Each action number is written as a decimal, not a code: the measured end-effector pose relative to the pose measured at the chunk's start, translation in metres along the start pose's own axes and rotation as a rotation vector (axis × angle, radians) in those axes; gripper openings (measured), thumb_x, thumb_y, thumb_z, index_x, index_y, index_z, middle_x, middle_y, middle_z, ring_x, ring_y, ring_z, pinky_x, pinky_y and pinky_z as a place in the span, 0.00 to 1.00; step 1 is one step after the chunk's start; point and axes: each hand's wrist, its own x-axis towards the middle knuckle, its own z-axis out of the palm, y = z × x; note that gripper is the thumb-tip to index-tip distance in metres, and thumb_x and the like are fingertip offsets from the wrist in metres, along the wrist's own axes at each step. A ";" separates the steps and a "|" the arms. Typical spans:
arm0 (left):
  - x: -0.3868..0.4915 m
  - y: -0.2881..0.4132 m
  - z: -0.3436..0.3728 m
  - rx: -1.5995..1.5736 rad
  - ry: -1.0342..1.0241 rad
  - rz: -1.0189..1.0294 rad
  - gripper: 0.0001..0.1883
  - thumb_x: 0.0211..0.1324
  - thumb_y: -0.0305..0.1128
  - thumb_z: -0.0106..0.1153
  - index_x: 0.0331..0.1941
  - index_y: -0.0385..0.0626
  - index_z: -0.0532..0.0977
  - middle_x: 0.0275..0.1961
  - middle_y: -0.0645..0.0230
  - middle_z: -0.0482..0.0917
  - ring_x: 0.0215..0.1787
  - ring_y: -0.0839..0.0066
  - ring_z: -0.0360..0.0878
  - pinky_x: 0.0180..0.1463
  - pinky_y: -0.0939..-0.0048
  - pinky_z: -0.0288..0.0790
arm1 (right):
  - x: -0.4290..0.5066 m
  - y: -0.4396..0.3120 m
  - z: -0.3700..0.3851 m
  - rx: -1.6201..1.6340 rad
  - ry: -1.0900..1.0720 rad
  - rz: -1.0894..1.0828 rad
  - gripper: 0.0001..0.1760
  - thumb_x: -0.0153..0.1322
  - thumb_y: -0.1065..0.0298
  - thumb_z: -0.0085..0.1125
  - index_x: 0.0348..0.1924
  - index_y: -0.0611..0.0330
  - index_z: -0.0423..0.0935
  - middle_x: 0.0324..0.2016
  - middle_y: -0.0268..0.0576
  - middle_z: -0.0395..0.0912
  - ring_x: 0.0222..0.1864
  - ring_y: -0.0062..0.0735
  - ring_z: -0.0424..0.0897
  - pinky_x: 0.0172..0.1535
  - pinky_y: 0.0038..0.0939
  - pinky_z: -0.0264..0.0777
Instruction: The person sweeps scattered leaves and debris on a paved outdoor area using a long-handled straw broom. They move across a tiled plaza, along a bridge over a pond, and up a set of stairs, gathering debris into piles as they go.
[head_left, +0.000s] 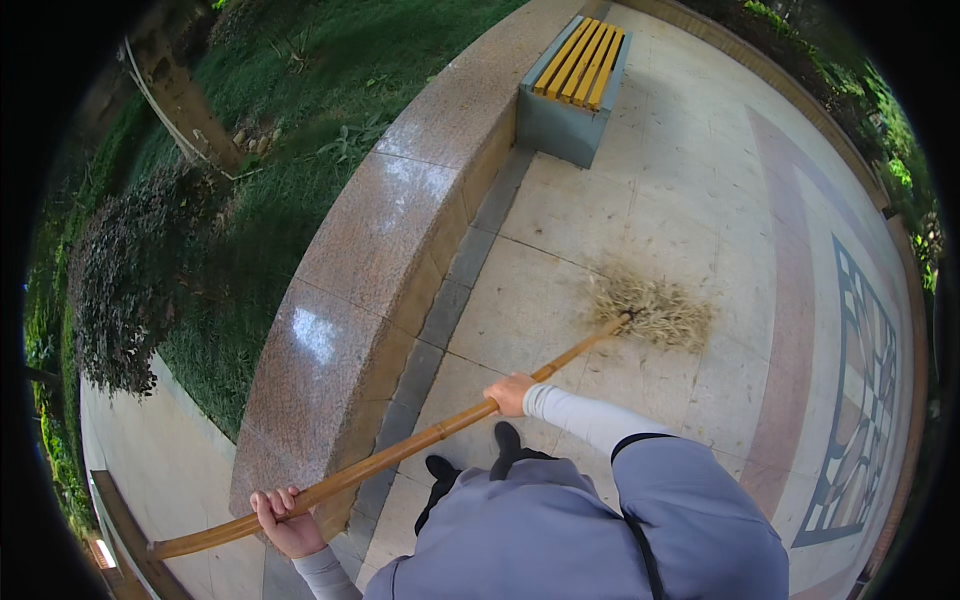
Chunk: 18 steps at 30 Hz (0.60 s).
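A long bamboo broom handle (405, 452) runs slantwise across the view from lower left to centre right. Near its rear end my left hand (290, 523) is closed around it, fingers curled over the top. My right hand (511, 394) grips the shaft further forward, above my dark shoes. At the far end the broom's bristle head (654, 311), pale straw-coloured and blurred, rests on or just over the light paving (675, 195). Small bits of debris lie scattered on the slabs around it.
A polished granite-topped low wall (341, 300) curves along my left side, with grass (330, 97) and a dark shrub (135, 277) beyond. Against the wall ahead stands a bench with yellow slats (581, 64). A patterned inlay (855, 397) lies in the paving at right.
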 end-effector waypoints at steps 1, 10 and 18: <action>0.007 -0.004 -0.011 -0.073 -0.001 -0.071 0.13 0.64 0.32 0.42 0.22 0.50 0.58 0.16 0.77 0.55 0.18 0.83 0.54 0.37 0.74 0.64 | -0.021 -0.003 -0.002 0.014 -0.005 0.020 0.13 0.61 0.55 0.60 0.31 0.53 0.75 0.29 0.45 0.79 0.36 0.44 0.79 0.38 0.45 0.70; 0.042 0.041 -0.003 -0.248 -0.095 0.138 0.13 0.64 0.32 0.42 0.23 0.49 0.58 0.14 0.76 0.55 0.16 0.82 0.54 0.37 0.74 0.66 | 0.013 -0.040 -0.101 0.010 0.448 -0.288 0.08 0.58 0.67 0.56 0.28 0.53 0.68 0.22 0.37 0.74 0.31 0.38 0.76 0.35 0.36 0.62; 0.060 0.011 0.151 0.264 -0.651 0.618 0.11 0.58 0.39 0.48 0.25 0.49 0.63 0.15 0.74 0.56 0.19 0.77 0.58 0.32 0.70 0.61 | 0.159 0.071 -0.175 -0.041 0.690 -0.149 0.09 0.57 0.65 0.60 0.25 0.48 0.68 0.24 0.32 0.75 0.34 0.35 0.77 0.38 0.37 0.63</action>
